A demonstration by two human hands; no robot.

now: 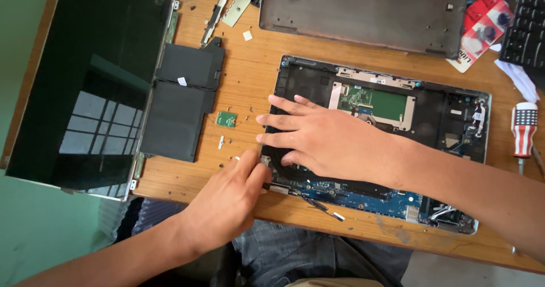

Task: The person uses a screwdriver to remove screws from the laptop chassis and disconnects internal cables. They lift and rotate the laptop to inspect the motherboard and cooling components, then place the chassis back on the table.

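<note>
An opened laptop base (448, 116) lies on the wooden table (244, 82), with a green touchpad board and a blue circuit board (374, 199) showing. My right hand (318, 136) lies flat on the base's left part, fingers spread and pointing left. My left hand (233, 193) is at the base's near left corner, its fingertips pinching the metal hinge (275, 187) there. A thin black cable (321, 206) trails from that corner along the table edge.
A detached screen panel (85, 82) lies at the left, with a flat black battery (181, 102) beside it. A small green board (226, 118) and loose screws lie between battery and base. A grey bottom cover (363, 11), a keyboard (525, 28), a red packet (482, 26) and a screwdriver (523, 131) lie at the back and right.
</note>
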